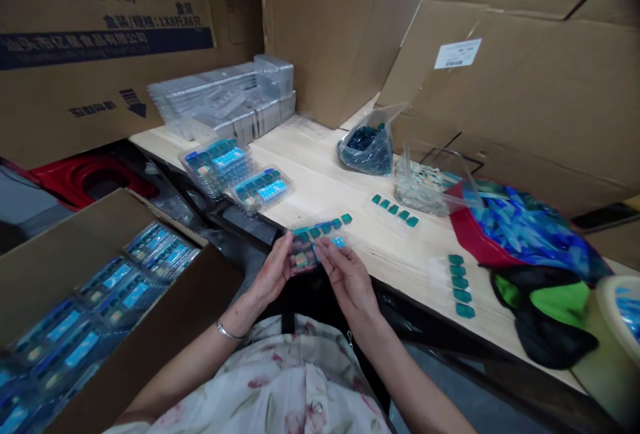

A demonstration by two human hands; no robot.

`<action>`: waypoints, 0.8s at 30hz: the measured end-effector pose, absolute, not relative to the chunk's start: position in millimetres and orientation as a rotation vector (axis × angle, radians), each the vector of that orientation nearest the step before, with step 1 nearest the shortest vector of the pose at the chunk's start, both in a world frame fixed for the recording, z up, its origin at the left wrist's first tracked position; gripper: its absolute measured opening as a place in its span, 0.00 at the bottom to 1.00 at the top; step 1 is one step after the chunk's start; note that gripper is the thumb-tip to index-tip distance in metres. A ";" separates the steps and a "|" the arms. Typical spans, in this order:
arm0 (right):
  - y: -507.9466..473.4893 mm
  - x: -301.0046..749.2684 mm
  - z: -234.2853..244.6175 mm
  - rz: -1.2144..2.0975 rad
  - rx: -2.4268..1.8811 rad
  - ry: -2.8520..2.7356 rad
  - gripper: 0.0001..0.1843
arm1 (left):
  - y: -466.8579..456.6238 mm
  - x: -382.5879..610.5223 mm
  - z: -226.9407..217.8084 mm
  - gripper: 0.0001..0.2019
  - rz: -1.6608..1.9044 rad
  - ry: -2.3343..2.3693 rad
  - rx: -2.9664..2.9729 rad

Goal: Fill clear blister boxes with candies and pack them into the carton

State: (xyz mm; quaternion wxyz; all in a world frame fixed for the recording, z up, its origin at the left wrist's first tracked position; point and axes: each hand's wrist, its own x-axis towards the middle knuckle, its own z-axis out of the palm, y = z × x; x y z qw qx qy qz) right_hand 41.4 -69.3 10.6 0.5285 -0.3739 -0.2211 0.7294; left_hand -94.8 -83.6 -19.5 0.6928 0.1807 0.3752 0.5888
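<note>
Both my hands hold a small clear plastic case [316, 245] filled with teal and blue tiles, just over the near edge of the pale wooden table [330, 187]. My left hand [273, 273] grips its left end with closed fingers. My right hand [345, 275] pinches its right side, thumb on top. Two filled cases [263, 189] and a stack of filled cases [219, 164] lie on the table beyond my left hand. Rows of loose teal tiles [395, 209] and more teal tiles [461, 285] lie to the right.
A cardboard box [165, 327] at my left holds several filled cases. Empty clear cases [235, 97] are stacked at the back. A bag of dark blue tiles [367, 147], a clear tub [425, 187], a red bowl of blue pieces [520, 234] and green-black cloth [545, 307] sit at right. Cardboard walls surround.
</note>
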 end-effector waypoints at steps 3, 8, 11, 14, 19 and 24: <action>-83.7 42.2 11.4 1.846 -0.903 -0.554 0.11 | -84.4 -92.8 -21.3 0.17 1.358 0.912 0.424; -87.6 71.2 13.2 2.077 -1.079 -0.809 0.21 | -83.5 -94.4 -25.2 0.14 1.368 0.927 0.420; -82.9 83.6 8.9 2.006 -1.157 -0.817 0.21 | -83.6 -94.5 -23.8 0.14 1.357 0.911 0.411; -81.2 79.4 5.6 1.942 -1.082 -0.743 0.18 | -83.8 -94.2 -20.2 0.18 1.327 0.858 0.397; -83.4 54.0 2.8 1.921 -0.979 -0.705 0.19 | -84.8 -95.5 -15.6 0.27 1.250 0.775 0.390; -83.8 47.0 1.1 1.961 -1.112 -0.775 0.25 | -86.1 -94.8 -19.8 0.21 1.321 0.924 0.429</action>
